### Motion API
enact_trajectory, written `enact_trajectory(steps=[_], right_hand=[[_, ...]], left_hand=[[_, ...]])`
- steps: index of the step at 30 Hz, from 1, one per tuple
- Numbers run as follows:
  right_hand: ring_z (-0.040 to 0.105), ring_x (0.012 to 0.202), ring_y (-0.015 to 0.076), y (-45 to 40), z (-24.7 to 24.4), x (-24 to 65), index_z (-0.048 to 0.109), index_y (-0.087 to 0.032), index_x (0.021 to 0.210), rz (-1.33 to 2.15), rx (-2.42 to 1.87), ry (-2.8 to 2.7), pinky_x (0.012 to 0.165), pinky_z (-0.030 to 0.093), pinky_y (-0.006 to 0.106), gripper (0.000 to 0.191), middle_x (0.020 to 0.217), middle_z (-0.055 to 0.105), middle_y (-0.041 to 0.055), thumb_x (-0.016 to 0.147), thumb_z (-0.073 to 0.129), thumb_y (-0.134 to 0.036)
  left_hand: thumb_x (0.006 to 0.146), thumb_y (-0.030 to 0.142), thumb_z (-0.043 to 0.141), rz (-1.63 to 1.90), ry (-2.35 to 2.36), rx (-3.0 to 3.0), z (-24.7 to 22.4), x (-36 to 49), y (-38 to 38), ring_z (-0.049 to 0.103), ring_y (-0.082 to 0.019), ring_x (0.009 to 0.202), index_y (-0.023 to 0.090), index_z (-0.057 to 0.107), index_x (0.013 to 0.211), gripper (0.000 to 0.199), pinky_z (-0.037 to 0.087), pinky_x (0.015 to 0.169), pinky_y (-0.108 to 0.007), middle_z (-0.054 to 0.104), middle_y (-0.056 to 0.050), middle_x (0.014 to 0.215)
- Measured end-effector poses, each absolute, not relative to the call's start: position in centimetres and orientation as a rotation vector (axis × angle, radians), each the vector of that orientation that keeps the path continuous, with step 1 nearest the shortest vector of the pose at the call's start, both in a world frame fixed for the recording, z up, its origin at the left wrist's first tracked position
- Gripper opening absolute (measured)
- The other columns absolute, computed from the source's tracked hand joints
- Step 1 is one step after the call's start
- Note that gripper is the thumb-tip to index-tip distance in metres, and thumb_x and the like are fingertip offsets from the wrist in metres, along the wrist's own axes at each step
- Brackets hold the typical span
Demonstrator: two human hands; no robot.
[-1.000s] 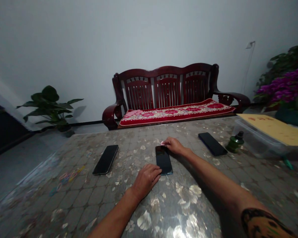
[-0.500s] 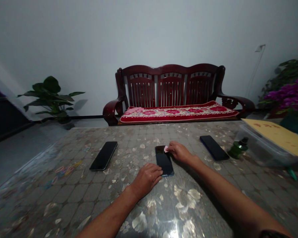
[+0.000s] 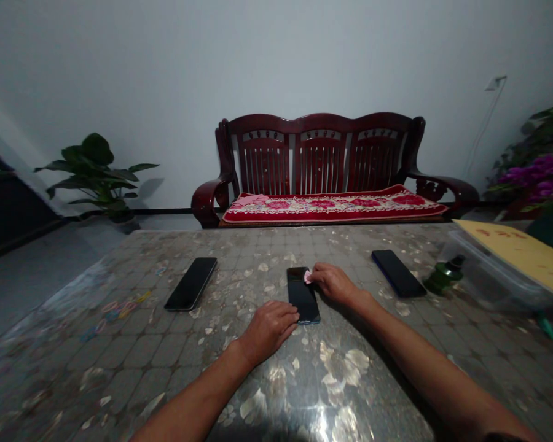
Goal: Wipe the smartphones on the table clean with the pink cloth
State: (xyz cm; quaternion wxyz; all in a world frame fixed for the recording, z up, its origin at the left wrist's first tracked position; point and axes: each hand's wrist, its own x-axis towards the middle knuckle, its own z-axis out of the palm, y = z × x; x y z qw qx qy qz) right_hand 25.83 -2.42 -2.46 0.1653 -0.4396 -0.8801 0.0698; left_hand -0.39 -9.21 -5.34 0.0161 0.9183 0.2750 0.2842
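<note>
A black smartphone (image 3: 303,296) lies screen up on the patterned table, tilted slightly. My left hand (image 3: 273,323) rests flat beside it, the fingers stretched out and touching its lower left edge; the thumb is hidden. With the fingertips of my right hand (image 3: 330,280) I pinch a small pink cloth (image 3: 308,277) against the upper right part of the screen. A second dark phone (image 3: 192,284) lies to the left, and a third phone (image 3: 398,274) with a blue edge lies to the right. Neither hand touches these two.
Right of the third phone stand a green bottle (image 3: 444,275) with a black top and a clear plastic box (image 3: 483,279) under a yellow sheet (image 3: 520,252). Colourful bands (image 3: 120,309) lie at the left. A wooden bench (image 3: 320,166) stands behind the table (image 3: 249,245).
The view has shifted slightly. Both hands stay at the phone, the left at its lower edge and the right with the pink cloth on the upper screen; the cloth's position on it barely differs.
</note>
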Motion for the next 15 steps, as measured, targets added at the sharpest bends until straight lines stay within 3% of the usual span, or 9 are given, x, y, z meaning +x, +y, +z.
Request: enact_trajectory(steps=[15], right_hand=[[0.058, 0.080, 0.0188, -4.0, -2.6, 26.1, 0.078, -0.020, 0.099, 0.065, -1.087, -2.556, 0.070, 0.037, 0.027, 0.029, 0.084, 0.065, 0.0069, 0.099, 0.050, -0.013]], left_hand=[[0.098, 0.022, 0.061, 0.970, 0.835, 2.907, -5.3, -0.4, -8.8, 0.076, -0.023, 0.094, 0.018, 0.073, 0.107, 0.015, 0.061, 0.082, -0.038, 0.080, -0.008, 0.105]])
